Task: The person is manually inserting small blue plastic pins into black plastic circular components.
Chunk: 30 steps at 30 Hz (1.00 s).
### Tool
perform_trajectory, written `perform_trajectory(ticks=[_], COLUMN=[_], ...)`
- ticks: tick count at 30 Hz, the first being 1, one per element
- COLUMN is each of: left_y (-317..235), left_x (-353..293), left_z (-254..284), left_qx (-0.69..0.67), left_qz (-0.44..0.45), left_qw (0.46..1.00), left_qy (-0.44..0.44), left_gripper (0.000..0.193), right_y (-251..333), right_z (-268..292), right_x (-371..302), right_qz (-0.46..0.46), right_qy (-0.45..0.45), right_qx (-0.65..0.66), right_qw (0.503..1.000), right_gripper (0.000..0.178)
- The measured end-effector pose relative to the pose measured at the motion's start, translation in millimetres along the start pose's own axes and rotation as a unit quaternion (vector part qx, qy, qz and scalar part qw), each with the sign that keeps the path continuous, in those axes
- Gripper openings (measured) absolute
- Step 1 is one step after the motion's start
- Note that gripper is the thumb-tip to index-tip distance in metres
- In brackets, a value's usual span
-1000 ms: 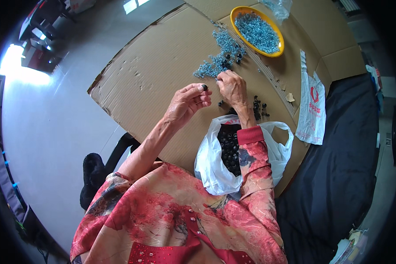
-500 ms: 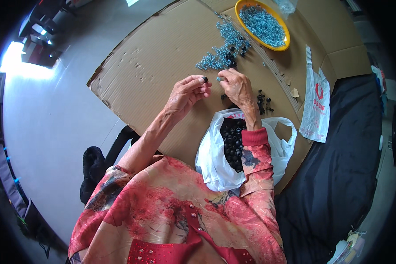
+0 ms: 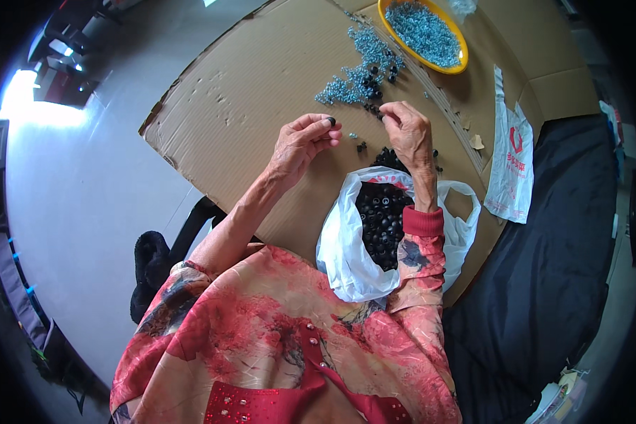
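Note:
Between the thumb and fingers of my left hand (image 3: 297,150) is a small round black cap (image 3: 331,121), held above the cardboard. My right hand (image 3: 410,138) is closed in a pinch beside several small black pieces (image 3: 372,109); whatever its fingertips hold is too small to make out. Under my right wrist, a white plastic bag (image 3: 350,265) stands open, full of black caps (image 3: 381,230). More black parts (image 3: 389,158) lie just past its mouth. Beyond my hands spreads a loose pile of small shiny blue-silver pieces (image 3: 369,49), with some black caps among them.
A yellow oval dish (image 3: 463,62) of the same blue-silver pieces sits at the far right on the cardboard sheet (image 3: 240,99). A flattened white bag with red print (image 3: 510,166) lies at the right. Dark cloth (image 3: 537,275) covers the area beyond the cardboard's right edge.
My right hand has moved right, away from the left fingertips, uncovering black parts and a tiny blue-silver piece on the cardboard. My left hand keeps its hold on the black cap, nearly unmoved.

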State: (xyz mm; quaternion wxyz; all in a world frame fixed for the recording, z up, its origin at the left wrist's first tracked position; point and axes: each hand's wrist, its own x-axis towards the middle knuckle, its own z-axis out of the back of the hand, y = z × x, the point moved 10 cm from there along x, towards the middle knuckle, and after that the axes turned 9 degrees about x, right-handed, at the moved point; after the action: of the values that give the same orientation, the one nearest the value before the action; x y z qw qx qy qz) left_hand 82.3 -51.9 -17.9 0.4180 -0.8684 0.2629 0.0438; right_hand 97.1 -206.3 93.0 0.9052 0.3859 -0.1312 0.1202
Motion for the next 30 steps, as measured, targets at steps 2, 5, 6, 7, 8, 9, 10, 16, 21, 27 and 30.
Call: perform_trajectory(ticks=[2,5,6,7,8,9,10,16,21,27,30], left_y=[-0.8,-3.4,-5.4,-6.8,-6.1,-5.3,-3.9,-4.1,-7.3,-23.0,-15.8], left_x=[0.2,-2.2,-2.6,-3.1,-3.9,-3.5,-2.1,-6.0,2.2,7.4,14.3], left_z=[2.7,6.6,6.5,6.6,6.9,5.1,2.3,-2.0,-14.2,-49.2,-56.8], left_qx=[0.012,0.035,0.036,0.037,0.038,0.033,0.028,0.157,0.267,0.416,0.432], left_qz=[-0.007,-0.025,-0.026,-0.028,-0.027,-0.030,-0.033,-0.082,-0.125,-0.274,-0.229], left_qw=[1.000,0.999,0.999,0.999,0.999,0.999,0.999,0.984,0.955,0.867,0.871], left_qy=[0.004,-0.013,-0.018,-0.023,-0.022,-0.013,-0.005,-0.008,-0.011,0.013,0.036], left_gripper=[0.017,0.017,0.017,0.017,0.017,0.017,0.018,0.019,0.016,0.019,0.018], right_y=[4.7,9.0,12.0,21.4,30.0,32.8,26.8,32.0,55.9,-33.6,-62.9], right_z=[-7.3,-27.1,-30.1,-36.7,-43.9,-49.1,-53.3,-6.6,97.8,42.6,66.3], right_x=[-1.2,-8.9,-11.0,-14.0,-16.5,-18.6,-19.8,-6.3,6.7,-16.5,-22.9], right_qz=[0.002,0.010,0.009,0.040,0.071,0.089,0.086,0.088,0.026,-0.063,-0.118], right_qy=[0.015,0.074,0.073,0.088,0.101,0.102,0.098,0.005,-0.128,-0.002,-0.070], right_qx=[-0.006,-0.011,-0.010,-0.046,-0.084,-0.113,-0.118,-0.060,-0.041,-0.039,0.009], right_qw=[1.000,0.997,0.997,0.994,0.989,0.984,0.984,0.994,0.991,0.997,0.991], right_gripper=[0.008,0.004,0.004,0.004,0.003,0.004,0.004,0.001,0.008,0.012,0.018])
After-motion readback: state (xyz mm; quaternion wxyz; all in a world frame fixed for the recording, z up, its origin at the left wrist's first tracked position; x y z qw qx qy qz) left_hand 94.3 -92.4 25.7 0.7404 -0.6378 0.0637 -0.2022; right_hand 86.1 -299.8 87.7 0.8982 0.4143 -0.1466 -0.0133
